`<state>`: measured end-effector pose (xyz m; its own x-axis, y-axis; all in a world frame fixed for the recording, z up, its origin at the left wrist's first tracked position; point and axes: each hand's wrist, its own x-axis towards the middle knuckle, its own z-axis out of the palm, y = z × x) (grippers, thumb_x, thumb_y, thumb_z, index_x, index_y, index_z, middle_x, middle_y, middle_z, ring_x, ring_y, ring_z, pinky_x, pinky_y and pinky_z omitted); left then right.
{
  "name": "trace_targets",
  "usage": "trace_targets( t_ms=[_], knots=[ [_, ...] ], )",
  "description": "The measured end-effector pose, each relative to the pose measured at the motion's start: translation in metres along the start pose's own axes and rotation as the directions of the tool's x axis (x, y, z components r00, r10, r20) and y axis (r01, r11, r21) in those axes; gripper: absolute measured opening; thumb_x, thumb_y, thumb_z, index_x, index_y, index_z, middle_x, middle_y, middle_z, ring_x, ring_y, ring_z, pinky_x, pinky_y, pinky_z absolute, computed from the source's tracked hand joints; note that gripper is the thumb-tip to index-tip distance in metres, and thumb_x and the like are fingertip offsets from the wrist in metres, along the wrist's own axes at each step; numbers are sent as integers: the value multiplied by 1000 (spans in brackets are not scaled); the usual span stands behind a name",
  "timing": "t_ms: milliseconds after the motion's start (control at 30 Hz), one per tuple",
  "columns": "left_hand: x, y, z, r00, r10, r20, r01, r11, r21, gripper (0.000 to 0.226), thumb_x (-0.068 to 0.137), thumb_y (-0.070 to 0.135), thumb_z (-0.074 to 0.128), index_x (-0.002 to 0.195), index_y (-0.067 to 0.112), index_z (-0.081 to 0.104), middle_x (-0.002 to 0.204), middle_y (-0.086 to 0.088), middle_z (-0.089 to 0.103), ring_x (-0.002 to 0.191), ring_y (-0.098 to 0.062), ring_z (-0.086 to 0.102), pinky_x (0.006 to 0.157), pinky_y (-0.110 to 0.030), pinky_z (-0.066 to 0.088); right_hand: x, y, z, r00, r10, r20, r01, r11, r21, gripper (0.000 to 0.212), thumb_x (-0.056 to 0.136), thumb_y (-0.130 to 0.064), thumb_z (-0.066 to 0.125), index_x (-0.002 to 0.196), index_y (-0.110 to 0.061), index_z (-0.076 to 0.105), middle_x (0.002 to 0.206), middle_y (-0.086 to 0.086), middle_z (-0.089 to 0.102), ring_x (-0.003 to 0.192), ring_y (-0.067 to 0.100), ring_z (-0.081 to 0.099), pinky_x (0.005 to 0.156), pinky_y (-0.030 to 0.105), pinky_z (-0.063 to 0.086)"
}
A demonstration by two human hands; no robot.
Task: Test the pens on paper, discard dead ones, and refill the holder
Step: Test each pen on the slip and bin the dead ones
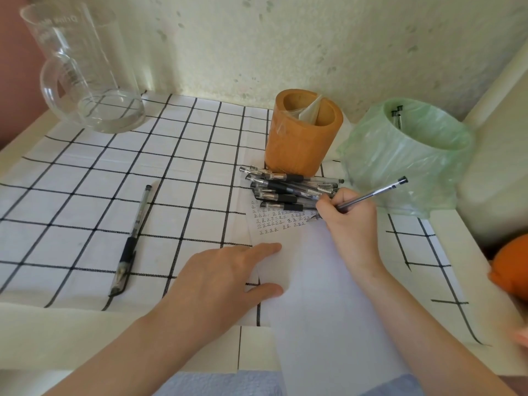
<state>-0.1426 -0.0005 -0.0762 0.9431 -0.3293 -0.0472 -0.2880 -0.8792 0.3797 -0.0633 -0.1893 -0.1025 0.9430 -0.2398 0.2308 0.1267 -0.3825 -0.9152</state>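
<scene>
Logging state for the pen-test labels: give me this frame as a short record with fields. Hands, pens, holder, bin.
right hand: grips a pen, tip on the paper beside rows of test marks
left hand: flat, fingers pressing the paper's left edge
pen pile: lying in front of the holder
holder: wooden, upright, clear wrapper inside, no pens visible
bin: green bag liner, at least two pens inside
lone pen: on the checked cloth, left of the paper
</scene>
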Motion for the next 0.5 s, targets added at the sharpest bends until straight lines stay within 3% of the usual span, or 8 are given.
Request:
trace_targets(
  t_ms=[200, 333, 500],
  knots=[
    [0, -1, 1, 1000, -5, -4, 5, 1000, -5, 57, 84, 64, 41, 136, 52, 23, 67, 19, 31, 73, -5, 37, 64, -15, 27, 0, 1, 0, 1000, -15, -3, 15, 1000, 8, 37, 82, -1, 59, 56, -9, 34, 50, 1, 28, 50, 10, 25, 46, 20, 23],
    [0, 0, 0, 1000, -3, -4, 3, 1000, -8, 57, 84, 64, 42, 136, 52, 23, 66, 20, 32, 71, -5, 38, 60, -15, 27, 0, 2, -1, 1000, -7, 4, 7, 1000, 12, 35, 82, -3, 60, 58, 2, 34, 53, 12, 31, 53, 16, 28, 48, 25, 23],
    [1, -1, 1, 1000, -10, 6, 10, 1000, -16, 56, 84, 63, 43, 136, 51, 24, 66, 20, 32, 70, -5, 38, 63, -16, 28, 0, -1, -1, 1000, -3, 19, 3, 1000, -1, 38, 80, 0, 59, 55, -10, 32, 52, 6, 27, 50, 12, 24, 46, 19, 22]
  ],
)
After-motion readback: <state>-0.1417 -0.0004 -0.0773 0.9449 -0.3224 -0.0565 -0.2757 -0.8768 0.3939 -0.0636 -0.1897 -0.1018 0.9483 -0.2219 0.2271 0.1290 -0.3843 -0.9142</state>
